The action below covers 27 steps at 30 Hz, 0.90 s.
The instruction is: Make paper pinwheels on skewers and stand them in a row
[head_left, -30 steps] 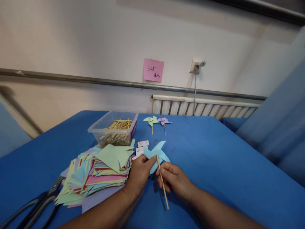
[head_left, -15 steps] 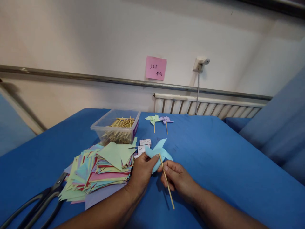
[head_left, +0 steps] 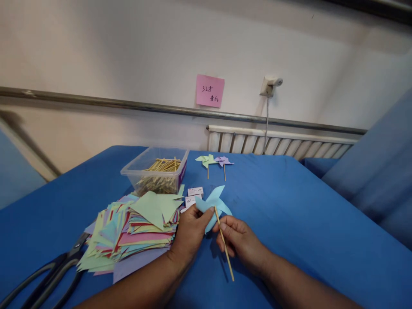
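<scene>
Your left hand (head_left: 190,229) pinches one blue pinwheel (head_left: 212,201) at lower centre, blades folded; your right hand (head_left: 240,240) grips its one stick (head_left: 229,261), top end against the middle, whether fastened you cannot tell. Left of these: one uncounted paper stack (head_left: 146,238), apparently awaiting folding, and one pair of scissors (head_left: 68,259). Beyond: at least two small boxes (head_left: 195,191), one tub (head_left: 141,173) of uncounted sticks, and, above centre, two seemingly finished pinwheels, green (head_left: 206,161) and purple (head_left: 222,161).

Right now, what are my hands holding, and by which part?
Your left hand holds the light-blue paper pinwheel, near its centre; your right hand holds the thin stick, by its upper part.
</scene>
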Each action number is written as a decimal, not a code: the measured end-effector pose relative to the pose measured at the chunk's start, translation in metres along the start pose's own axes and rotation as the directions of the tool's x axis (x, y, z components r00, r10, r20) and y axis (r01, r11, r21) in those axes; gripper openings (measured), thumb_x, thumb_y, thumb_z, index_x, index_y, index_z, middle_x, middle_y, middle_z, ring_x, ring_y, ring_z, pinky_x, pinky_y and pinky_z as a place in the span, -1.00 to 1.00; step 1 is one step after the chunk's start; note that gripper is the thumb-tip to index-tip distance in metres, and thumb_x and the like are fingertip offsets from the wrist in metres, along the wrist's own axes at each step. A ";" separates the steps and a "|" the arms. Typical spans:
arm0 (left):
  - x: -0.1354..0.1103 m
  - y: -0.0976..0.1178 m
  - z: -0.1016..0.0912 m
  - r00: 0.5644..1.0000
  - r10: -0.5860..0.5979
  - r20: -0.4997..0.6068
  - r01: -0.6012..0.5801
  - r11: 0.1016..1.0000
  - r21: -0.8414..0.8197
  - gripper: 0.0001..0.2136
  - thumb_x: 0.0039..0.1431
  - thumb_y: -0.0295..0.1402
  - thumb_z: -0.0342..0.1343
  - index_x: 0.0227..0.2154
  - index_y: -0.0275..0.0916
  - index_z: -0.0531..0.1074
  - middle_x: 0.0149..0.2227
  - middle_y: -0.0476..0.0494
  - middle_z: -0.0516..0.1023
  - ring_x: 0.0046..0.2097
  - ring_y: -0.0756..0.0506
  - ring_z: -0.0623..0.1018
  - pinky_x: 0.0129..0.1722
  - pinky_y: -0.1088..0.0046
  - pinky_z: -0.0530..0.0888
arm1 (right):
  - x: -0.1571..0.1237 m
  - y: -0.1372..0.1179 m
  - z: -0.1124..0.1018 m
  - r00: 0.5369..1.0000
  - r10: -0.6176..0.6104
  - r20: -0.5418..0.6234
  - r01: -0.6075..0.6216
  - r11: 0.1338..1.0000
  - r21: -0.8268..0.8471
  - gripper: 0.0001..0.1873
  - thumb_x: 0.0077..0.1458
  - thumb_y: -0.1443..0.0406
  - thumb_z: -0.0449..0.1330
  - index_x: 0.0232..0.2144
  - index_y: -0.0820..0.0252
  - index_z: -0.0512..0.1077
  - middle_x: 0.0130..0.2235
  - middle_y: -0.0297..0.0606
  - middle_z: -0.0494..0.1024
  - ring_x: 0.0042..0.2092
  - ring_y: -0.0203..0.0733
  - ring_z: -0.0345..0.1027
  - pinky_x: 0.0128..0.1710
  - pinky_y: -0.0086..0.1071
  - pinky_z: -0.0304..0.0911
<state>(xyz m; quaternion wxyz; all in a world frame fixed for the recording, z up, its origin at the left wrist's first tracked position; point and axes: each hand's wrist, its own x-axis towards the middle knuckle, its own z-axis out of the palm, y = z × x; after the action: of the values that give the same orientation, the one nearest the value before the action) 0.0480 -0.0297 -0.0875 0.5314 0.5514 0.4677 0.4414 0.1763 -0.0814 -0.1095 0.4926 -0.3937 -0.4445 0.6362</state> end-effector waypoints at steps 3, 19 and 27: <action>-0.001 0.002 0.000 1.000 0.016 -0.011 -0.015 0.999 0.040 -0.79 -0.03 -0.23 0.17 -0.49 -0.31 0.45 -0.52 0.00 0.47 -0.48 0.01 0.39 -0.45 0.52 0.36 | 0.000 -0.001 0.001 1.000 0.001 -0.006 -0.001 1.000 -0.002 -0.64 0.08 0.03 0.10 -0.38 0.24 0.33 -0.65 -0.44 0.38 -0.72 -0.48 0.02 -0.70 -0.53 -0.18; -0.004 0.004 0.000 0.991 0.119 -0.061 -0.104 0.972 0.213 -0.78 -0.03 -0.20 0.13 -0.54 -0.28 0.45 -0.57 -0.01 0.48 -0.49 -0.03 0.41 -0.49 0.51 0.32 | -0.002 -0.001 0.002 1.000 0.012 -0.002 -0.012 1.000 0.006 -0.65 0.06 0.03 0.14 -0.41 0.23 0.31 -0.63 -0.43 0.43 -0.72 -0.48 0.07 -0.72 -0.55 -0.15; -0.004 0.003 0.000 0.991 0.124 -0.044 -0.110 0.965 0.239 -0.79 0.00 -0.23 0.11 -0.55 -0.28 0.42 -0.57 -0.01 0.45 -0.49 -0.02 0.39 -0.49 0.52 0.31 | -0.002 0.003 0.001 1.000 -0.001 0.003 0.001 1.000 0.018 -0.65 0.06 0.04 0.14 -0.40 0.23 0.31 -0.62 -0.42 0.44 -0.72 -0.48 0.09 -0.73 -0.56 -0.14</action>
<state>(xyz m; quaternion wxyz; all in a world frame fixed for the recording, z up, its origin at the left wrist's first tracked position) 0.0479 -0.0336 -0.0842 0.4214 0.6241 0.4988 0.4291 0.1749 -0.0837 -0.1115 0.4956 -0.3881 -0.4399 0.6405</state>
